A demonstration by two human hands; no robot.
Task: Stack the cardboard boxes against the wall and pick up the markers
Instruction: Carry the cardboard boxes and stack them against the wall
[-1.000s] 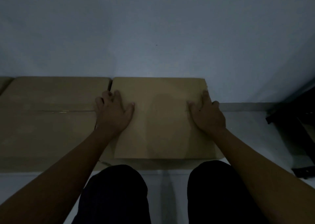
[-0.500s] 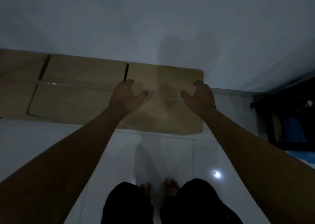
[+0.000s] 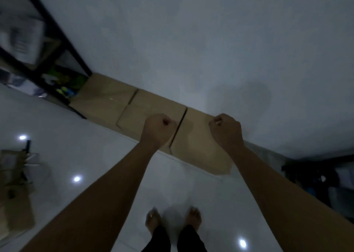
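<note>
Three cardboard boxes (image 3: pixel 153 109) lie in a row on the floor (image 3: pixel 86 146) against the wall (image 3: pixel 210 50). Left hand (image 3: pixel 159 126) and right hand (image 3: pixel 226 129) have lifted off the rightmost box, fingers curled, holding nothing. Placement appears complete; markers not visible.
</note>
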